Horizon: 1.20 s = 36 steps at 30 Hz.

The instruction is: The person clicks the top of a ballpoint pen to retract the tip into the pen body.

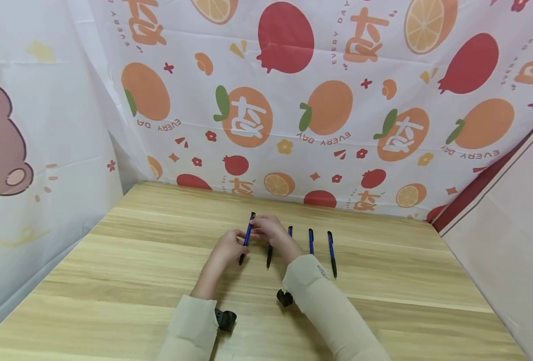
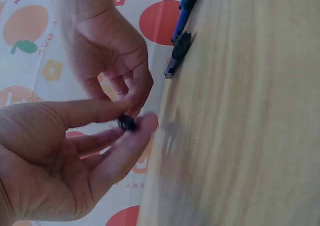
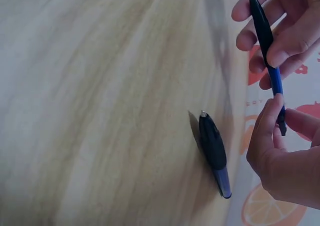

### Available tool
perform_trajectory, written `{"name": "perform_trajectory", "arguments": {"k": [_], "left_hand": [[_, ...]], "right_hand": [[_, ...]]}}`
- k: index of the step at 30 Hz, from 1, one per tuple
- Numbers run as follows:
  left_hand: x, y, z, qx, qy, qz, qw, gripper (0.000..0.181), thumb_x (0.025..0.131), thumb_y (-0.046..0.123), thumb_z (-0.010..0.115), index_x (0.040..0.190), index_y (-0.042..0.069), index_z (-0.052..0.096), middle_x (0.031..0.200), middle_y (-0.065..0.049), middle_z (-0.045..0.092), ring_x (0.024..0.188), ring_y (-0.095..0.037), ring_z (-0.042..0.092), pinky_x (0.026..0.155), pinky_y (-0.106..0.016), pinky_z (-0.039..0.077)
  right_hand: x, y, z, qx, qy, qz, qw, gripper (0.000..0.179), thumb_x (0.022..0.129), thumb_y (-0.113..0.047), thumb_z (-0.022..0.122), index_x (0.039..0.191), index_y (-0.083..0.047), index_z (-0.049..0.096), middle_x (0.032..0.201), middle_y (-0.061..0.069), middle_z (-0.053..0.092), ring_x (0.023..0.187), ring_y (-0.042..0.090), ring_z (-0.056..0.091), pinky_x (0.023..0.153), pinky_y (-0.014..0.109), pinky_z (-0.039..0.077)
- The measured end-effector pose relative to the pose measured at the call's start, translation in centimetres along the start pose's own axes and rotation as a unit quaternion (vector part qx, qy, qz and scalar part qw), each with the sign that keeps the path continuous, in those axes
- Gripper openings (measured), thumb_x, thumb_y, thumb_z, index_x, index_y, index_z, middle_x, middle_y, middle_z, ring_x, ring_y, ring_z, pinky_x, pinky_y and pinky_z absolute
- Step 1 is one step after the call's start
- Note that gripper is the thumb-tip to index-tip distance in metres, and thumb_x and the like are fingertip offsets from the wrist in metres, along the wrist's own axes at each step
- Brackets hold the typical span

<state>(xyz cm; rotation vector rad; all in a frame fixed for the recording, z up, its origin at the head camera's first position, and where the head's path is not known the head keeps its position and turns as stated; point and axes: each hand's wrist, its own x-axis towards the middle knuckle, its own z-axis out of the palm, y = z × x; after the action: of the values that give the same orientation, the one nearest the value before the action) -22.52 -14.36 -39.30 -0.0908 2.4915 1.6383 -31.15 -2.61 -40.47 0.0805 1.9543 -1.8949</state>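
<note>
From the head view, we see the left hand [image 1: 230, 246] and the right hand [image 1: 270, 228] close together above a wooden table [image 1: 126, 260], both holding one pen [image 1: 247, 236]. It is slanted, its top end by the right hand's fingers and its black lower end by the left hand. To its right we count four others in a row: the first pen [image 1: 269, 256], partly covered by the right hand; the second pen [image 1: 290, 230] and third pen [image 1: 311, 240], partly hidden by the right arm; and the fourth pen [image 1: 332, 254], in plain sight. A fruit-print curtain [image 1: 293, 115] hangs behind.

From the left wrist, we see the pen nearly end-on, pinched between the left hand's thumb and fingers, with the right hand just beside. Parts of pens show on the table near the top; we cannot tell which ones.

From the right wrist, we see the pen off the table, the left hand's thumb and fingers on its black grip and the right hand's thumb and forefinger pinching the clip end. Another pen [image 3: 214, 153] lies on the table, apart from both hands.
</note>
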Motion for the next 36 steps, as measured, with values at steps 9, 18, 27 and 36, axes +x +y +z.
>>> {"name": "perform_trajectory", "arguments": {"k": [9,18,27,36], "left_hand": [[0.2,-0.2,0.5,0.162,0.042,0.024,0.9857,0.036,0.074,-0.007,0.064,0.11,-0.009,0.059,0.082,-0.013,0.062,0.067,-0.022,0.056,0.055,-0.028,0.045],[0.1,-0.2,0.6,0.218,0.056,0.015,0.9743,0.032,0.074,-0.006,0.063,0.105,-0.006,0.062,0.079,-0.01,0.06,0.066,-0.023,0.053,0.052,-0.028,0.04],[-0.1,-0.1,0.7,0.238,0.071,0.0,0.9688,0.028,0.075,-0.007,0.062,0.102,-0.003,0.064,0.075,-0.009,0.058,0.062,-0.022,0.052,0.047,-0.026,0.038],[-0.2,-0.4,0.8,0.239,0.069,0.006,0.9685,0.029,0.075,-0.008,0.062,0.104,-0.004,0.062,0.074,-0.008,0.057,0.06,-0.021,0.052,0.045,-0.023,0.037]], "right_hand": [[0.6,0.3,0.6,-0.07,0.05,-0.018,0.9961,0.007,0.088,0.002,0.055,0.087,0.005,0.062,0.066,0.008,0.057,0.058,0.016,0.058,0.067,0.031,0.054],[0.8,0.4,1.2,-0.111,0.073,-0.03,0.9906,0.016,0.084,0.008,0.058,0.099,0.011,0.06,0.07,0.012,0.059,0.058,0.018,0.059,0.064,0.03,0.055],[1.5,0.6,1.8,-0.177,0.094,-0.032,0.9792,0.03,0.082,0.009,0.062,0.112,0.009,0.057,0.08,0.015,0.061,0.054,0.017,0.061,0.057,0.026,0.054],[2.1,1.1,2.0,-0.184,0.098,-0.035,0.9773,0.033,0.081,0.007,0.065,0.112,0.007,0.057,0.084,0.014,0.062,0.054,0.016,0.061,0.05,0.023,0.052]]}}
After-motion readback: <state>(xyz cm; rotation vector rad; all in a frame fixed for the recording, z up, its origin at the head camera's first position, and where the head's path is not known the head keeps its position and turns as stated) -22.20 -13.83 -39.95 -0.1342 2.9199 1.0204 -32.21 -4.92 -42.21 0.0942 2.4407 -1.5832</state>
